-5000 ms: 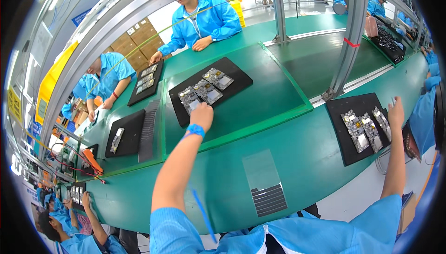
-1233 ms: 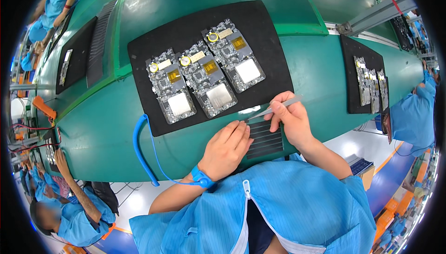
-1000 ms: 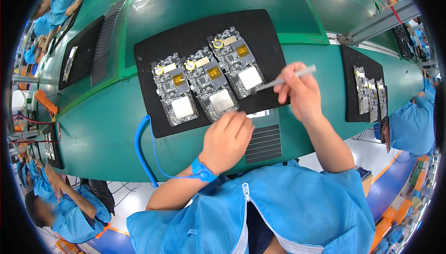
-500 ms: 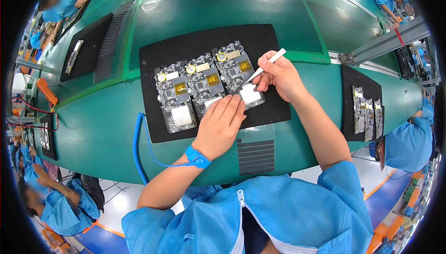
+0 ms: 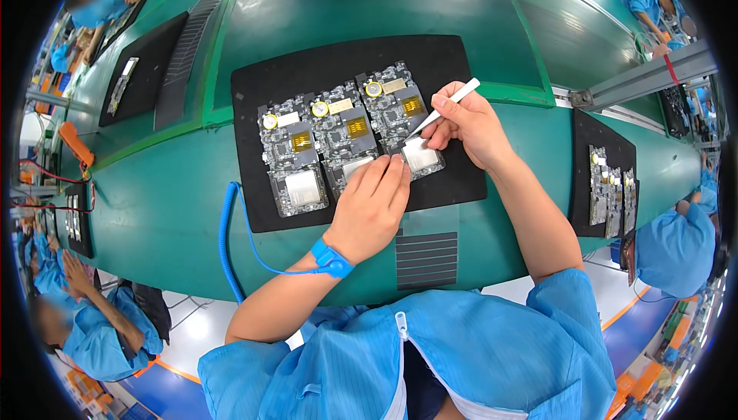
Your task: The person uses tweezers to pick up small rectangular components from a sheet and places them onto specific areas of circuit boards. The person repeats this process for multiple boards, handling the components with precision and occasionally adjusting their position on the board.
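Three circuit boards lie side by side on a black mat [image 5: 430,55]: a left board [image 5: 281,155], a middle board [image 5: 330,137] and a right board [image 5: 392,118]. Each carries a round yellow-rimmed part, a gold-coloured patch and a silvery-white square. White tweezers [image 5: 453,105] are pinched in my right hand [image 5: 473,132], their tip at the upper edge of the right board's white square. My left hand [image 5: 367,203] rests its outstretched fingertips beside that square and covers the middle board's lower part. A blue wrist strap [image 5: 330,260] circles my left wrist.
The green table [image 5: 154,212] bears a sheet of dark strips [image 5: 425,260] near its front edge. A coiled blue cord [image 5: 224,243] hangs at left. More boards sit on a black mat [image 5: 582,189] at right. An orange-handled tool [image 5: 76,144] is at far left. Other people work around.
The view has shifted slightly, so the boards appear a little farther right and up. Both hands keep nearly the same places, with the tweezer tip still at the right board's white square.
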A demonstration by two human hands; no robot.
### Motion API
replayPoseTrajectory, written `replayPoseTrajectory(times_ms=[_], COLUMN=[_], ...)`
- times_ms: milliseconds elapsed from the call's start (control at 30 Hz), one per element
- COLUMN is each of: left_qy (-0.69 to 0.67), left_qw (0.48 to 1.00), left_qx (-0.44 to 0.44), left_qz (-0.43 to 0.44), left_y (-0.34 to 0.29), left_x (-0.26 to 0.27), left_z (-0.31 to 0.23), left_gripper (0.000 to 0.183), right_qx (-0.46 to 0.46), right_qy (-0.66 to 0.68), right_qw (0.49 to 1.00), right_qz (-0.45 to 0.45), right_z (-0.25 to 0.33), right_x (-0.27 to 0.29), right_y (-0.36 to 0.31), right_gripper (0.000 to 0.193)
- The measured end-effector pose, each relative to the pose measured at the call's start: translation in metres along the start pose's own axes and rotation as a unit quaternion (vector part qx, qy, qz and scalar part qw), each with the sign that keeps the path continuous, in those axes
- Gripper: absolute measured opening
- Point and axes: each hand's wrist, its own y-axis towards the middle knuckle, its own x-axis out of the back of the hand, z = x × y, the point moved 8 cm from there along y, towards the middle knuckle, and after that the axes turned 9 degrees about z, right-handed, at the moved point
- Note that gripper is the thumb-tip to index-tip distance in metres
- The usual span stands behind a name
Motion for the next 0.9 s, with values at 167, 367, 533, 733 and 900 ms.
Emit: replayPoseTrajectory(times_ms=[167, 367, 533, 733, 900], left_qy=[-0.012, -0.035, -0.07, -0.081, -0.086], left_qw=[1.0, 0.998, 0.996, 0.995, 0.994], left_qx=[0.007, 0.031, 0.051, 0.034, 0.028], left_qz=[0.004, 0.03, 0.038, 0.055, 0.059], left_y=[-0.001, 0.002, 0.004, 0.007, 0.01], left_x=[-0.002, -0.005, -0.004, -0.004, -0.001], left_z=[0.001, 0.005, 0.008, 0.01, 0.009], left_gripper=[0.031, 0.029, 0.03, 0.031, 0.032], right_qx=[0.003, 0.011, 0.016, 0.035, 0.116], right_qy=[-0.002, -0.007, -0.031, -0.059, -0.187], right_qw=[1.0, 1.0, 0.999, 0.998, 0.975], right_qz=[-0.001, 0.004, 0.001, 0.009, -0.012], right_z=[-0.002, 0.001, 0.004, 0.006, 0.015], right_x=[0.001, -0.002, -0.004, -0.006, -0.014], right_y=[0.0, 0.0, -0.002, -0.004, -0.019], right_gripper=[0.022, 0.02, 0.02, 0.02, 0.018])
